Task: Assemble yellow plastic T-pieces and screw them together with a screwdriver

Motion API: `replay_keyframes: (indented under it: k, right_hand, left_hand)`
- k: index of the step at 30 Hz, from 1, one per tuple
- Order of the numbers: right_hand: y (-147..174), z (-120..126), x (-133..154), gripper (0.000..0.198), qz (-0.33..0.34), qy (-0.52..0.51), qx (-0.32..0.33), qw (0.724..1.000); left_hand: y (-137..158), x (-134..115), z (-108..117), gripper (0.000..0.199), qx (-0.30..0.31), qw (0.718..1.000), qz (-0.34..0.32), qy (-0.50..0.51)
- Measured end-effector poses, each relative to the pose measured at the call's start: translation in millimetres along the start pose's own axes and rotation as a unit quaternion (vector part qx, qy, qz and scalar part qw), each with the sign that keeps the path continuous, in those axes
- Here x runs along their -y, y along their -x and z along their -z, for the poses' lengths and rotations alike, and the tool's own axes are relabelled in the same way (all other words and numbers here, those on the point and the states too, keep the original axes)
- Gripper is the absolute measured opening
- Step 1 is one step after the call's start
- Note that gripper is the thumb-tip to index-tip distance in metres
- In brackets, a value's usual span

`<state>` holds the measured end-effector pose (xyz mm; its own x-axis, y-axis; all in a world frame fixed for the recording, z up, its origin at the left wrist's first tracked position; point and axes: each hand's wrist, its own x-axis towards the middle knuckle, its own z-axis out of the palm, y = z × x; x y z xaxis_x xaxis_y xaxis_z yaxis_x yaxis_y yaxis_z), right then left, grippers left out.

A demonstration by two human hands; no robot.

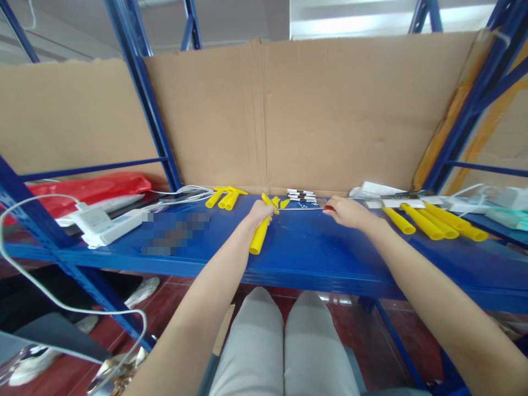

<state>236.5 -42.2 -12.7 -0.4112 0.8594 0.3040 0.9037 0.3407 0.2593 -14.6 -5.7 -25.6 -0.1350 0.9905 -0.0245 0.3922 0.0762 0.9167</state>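
Observation:
My left hand (pixel 263 213) is wrapped round a yellow tubular handle (pixel 258 239), whose open end tilts toward the shelf's front edge. My right hand (pixel 344 212) grips a screwdriver (pixel 303 208) with a red handle and a long thin metal shaft. That shaft points left and its tip meets the head of the yellow handle; my left fingers partly cover the contact. Just beyond my hands are small yellow pieces (pixel 281 203), a stack of black-and-white sticks (pixel 301 195) and scattered tiny white bits.
Yellow T-shaped handles (pixel 225 198) lie at the back left, and several yellow tubes (pixel 429 223) at the right. A white power strip (pixel 119 226) with a plugged charger sits left on the blue shelf (pixel 322 247). Cardboard (pixel 330 115) stands behind. A person's shoe shows lower left.

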Motion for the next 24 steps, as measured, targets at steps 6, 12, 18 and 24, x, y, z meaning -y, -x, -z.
replay_keyframes:
  k: [6,12,18,24]
  right_hand:
    - [4.0,6.4,4.2,0.02,-0.021,0.011,-0.018,1.0]
    - [3.7,4.6,2.9,0.016,0.012,0.024,-0.055,0.998]
    - [3.7,5.7,1.2,0.011,0.035,0.036,-0.1,0.994]
    - [2.4,8.3,5.3,0.016,-0.011,0.044,-0.08,0.996]
  left_hand:
    - [2.7,-1.2,-0.1,0.017,-0.005,1.0,0.002,0.003]
    - [-1.8,1.4,0.3,0.016,0.006,1.0,-0.01,-0.022]
    - [-1.9,1.1,-0.5,0.012,0.008,1.0,-0.008,-0.029]
    - [-0.7,0.0,-2.7,0.018,0.004,1.0,-0.004,-0.002]
